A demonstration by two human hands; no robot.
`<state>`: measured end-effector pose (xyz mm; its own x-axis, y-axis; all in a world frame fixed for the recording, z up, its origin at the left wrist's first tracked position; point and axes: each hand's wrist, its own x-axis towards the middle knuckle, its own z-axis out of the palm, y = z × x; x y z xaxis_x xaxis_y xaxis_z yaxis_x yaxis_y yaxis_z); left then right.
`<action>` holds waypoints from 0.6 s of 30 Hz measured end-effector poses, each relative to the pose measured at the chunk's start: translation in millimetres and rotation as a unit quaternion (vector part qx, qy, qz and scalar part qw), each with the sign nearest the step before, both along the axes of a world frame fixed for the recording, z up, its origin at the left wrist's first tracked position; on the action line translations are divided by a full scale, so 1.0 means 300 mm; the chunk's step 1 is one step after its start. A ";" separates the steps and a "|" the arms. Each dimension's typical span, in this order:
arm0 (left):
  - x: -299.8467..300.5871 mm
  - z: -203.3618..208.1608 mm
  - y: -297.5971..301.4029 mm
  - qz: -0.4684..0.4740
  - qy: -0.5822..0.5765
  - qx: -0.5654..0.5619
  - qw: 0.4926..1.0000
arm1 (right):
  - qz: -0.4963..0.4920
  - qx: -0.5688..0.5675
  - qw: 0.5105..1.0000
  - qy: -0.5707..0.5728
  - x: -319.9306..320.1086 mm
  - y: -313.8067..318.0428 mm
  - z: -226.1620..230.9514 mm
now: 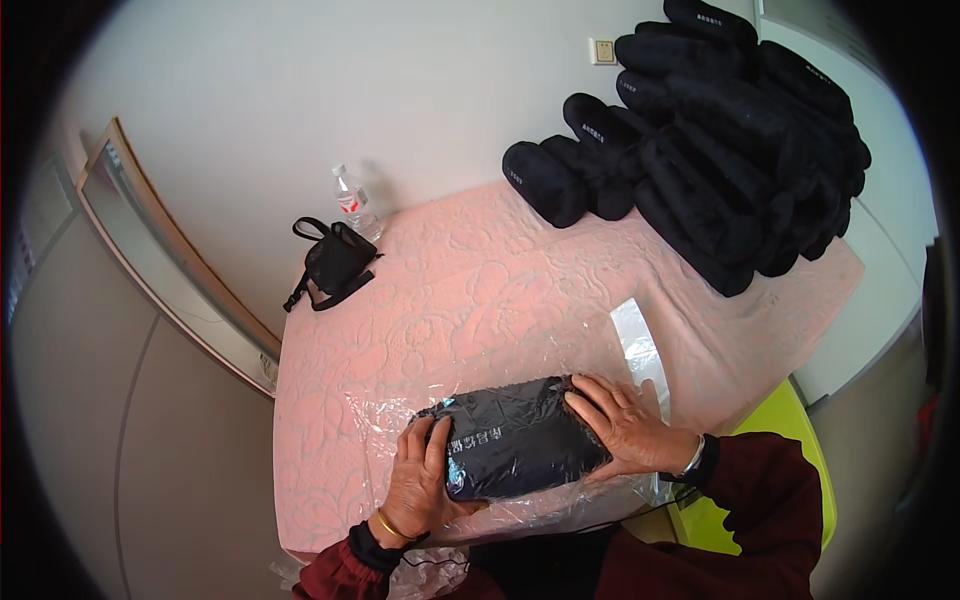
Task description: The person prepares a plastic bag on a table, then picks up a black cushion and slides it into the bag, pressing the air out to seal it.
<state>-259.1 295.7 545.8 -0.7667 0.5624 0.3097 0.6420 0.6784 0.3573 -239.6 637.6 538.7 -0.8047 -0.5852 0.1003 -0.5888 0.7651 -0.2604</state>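
Note:
A dark, block-shaped cushion (530, 435) lies inside a clear plastic bag (385, 410) near the table's front edge. My left hand (418, 480) grips its left end, fingers over the top and thumb at the near side. On the right end, my right hand (625, 425) presses with its fingers over the far corner and its thumb toward the near corner. Loose film spreads around the cushion. A white strip (637, 345) of the bag reaches up past my right hand. Light lettering and small blue marks show on the left part of the cushion.
Black plush cushions (720, 150) are heaped at the table's far right. A clear bottle (352, 198) and a black strapped pouch (335, 262) stand at the far left. A pink quilted cover (440, 320) lies over the table. A yellow-green chair (775, 460) is at the right.

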 end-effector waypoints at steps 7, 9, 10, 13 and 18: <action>-0.001 0.006 0.005 0.006 0.013 0.005 1.000 | 0.071 -0.034 0.997 -0.020 -0.042 0.048 -0.005; 0.007 -0.001 0.014 0.022 0.013 0.008 1.000 | 0.084 -0.027 0.996 -0.011 -0.046 0.053 -0.003; 0.010 -0.009 0.020 0.031 0.016 0.015 0.999 | 0.089 -0.024 0.996 -0.006 -0.046 0.059 0.000; 0.021 -0.027 0.028 0.035 0.032 0.014 0.999 | 0.100 -0.040 0.994 0.004 -0.048 0.080 -0.016; 0.022 -0.045 0.025 0.055 0.055 0.008 0.997 | 0.112 -0.038 0.993 0.020 -0.056 0.074 -0.036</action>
<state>-252.6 303.2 532.2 -0.7845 0.4707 0.4036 0.5995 0.7422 0.2997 -256.4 659.9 527.9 -0.6494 -0.7387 0.1805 -0.7532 0.5923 -0.2861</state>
